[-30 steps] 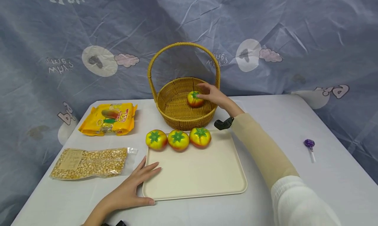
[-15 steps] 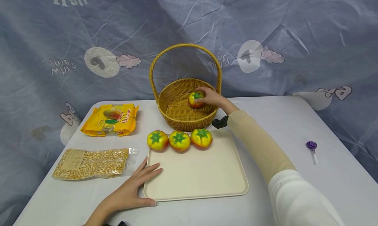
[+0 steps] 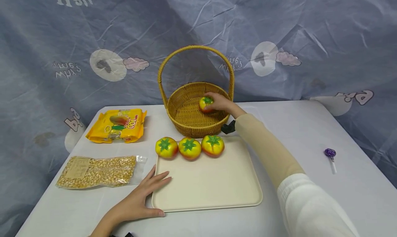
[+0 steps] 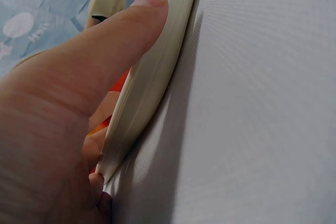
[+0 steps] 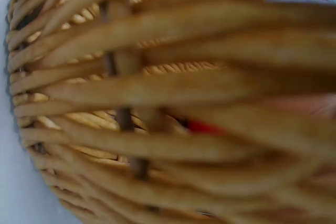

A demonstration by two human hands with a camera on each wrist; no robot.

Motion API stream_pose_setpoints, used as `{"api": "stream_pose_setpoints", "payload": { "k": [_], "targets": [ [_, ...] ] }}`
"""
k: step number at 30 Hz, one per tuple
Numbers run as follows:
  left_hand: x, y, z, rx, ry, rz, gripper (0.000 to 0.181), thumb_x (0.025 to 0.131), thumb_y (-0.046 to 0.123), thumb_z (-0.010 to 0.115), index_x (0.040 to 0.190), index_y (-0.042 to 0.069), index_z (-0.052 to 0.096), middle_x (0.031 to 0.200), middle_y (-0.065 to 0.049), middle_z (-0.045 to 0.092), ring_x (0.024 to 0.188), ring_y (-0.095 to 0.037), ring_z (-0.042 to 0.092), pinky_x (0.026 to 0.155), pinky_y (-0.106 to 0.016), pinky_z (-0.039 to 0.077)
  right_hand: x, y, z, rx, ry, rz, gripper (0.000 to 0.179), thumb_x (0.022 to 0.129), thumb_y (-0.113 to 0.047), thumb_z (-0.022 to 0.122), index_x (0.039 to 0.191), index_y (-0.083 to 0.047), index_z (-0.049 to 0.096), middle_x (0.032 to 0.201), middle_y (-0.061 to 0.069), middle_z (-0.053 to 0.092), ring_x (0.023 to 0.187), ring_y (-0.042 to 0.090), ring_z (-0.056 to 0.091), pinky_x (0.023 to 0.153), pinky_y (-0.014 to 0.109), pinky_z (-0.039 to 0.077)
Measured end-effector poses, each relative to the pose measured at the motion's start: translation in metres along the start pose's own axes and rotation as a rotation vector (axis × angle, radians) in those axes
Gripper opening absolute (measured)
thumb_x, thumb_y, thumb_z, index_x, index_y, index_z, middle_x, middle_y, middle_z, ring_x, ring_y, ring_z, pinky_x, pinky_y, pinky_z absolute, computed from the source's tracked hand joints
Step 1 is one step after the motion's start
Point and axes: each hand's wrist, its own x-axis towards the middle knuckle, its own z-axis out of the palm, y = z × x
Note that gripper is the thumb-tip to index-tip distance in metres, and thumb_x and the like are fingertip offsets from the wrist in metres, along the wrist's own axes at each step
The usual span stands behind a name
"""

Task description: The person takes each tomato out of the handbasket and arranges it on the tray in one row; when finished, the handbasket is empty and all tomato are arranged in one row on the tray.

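Note:
Inside the wicker basket (image 3: 187, 121), my right hand (image 3: 218, 102) grips a yellow-red tomato (image 3: 204, 104) with a green star-shaped top. Thumb and fingers curl round its right side. In the right wrist view the woven basket wall (image 5: 173, 87) fills most of the picture and hides nearly all of the hand and tomato. My left hand (image 3: 139, 197) rests with spread fingers at the left side of the cream tray (image 3: 207, 185), its thumb by the near corner. Up close, the thumb (image 4: 121, 35) lies against the tray's rim. Three more tomatoes (image 3: 190, 148) line the tray's far edge.
Left of the basket lies a yellow snack bag (image 3: 119, 125). A clear bag of corn kernels (image 3: 97, 171) lies nearer, left of the tray. Far right is a purple lollipop (image 3: 330, 154). Behind the white table (image 3: 288, 126) hangs a grey-blue cloth (image 3: 198, 20).
My right hand has closed its fingers round the tomato in the basket, having been more spread over it before. The left hand and the tray keep their places.

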Motion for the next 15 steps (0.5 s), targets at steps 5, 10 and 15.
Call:
{"api": "stream_pose_setpoints", "payload": {
  "k": [5, 10, 15],
  "targets": [
    [0.0001, 0.0012, -0.0009, -0.003, -0.006, -0.009, 0.085, 0.072, 0.047, 0.076, 0.144, 0.019, 0.040, 0.149, -0.004, 0.030, 0.137, -0.041, 0.002, 0.093, -0.071, 0.018, 0.0001, -0.0022, 0.0005, -0.035, -0.018, 0.002, 0.061, 0.085, -0.017, 0.069, 0.138, -0.003, 0.043, 0.136, 0.019, 0.041, 0.118, 0.032, 0.040, 0.099, 0.043, 0.031],
    [0.0006, 0.0030, -0.0015, -0.011, -0.005, -0.013, 0.084, 0.073, 0.046, 0.077, 0.144, 0.018, 0.040, 0.149, -0.005, 0.030, 0.137, -0.041, 0.002, 0.092, -0.072, 0.018, 0.0003, -0.0036, 0.0004, -0.041, -0.026, 0.015, 0.059, 0.086, -0.019, 0.068, 0.138, -0.005, 0.044, 0.136, 0.018, 0.041, 0.118, 0.032, 0.040, 0.099, 0.043, 0.031],
    [0.0008, 0.0033, -0.0010, -0.010, -0.008, -0.013, 0.085, 0.072, 0.046, 0.077, 0.144, 0.019, 0.040, 0.149, -0.005, 0.030, 0.137, -0.041, 0.002, 0.093, -0.072, 0.018, 0.0002, -0.0031, 0.0003, -0.030, -0.021, -0.010, 0.058, 0.086, -0.018, 0.069, 0.136, -0.002, 0.045, 0.133, 0.019, 0.044, 0.115, 0.031, 0.042, 0.098, 0.042, 0.033]
  ]
}}
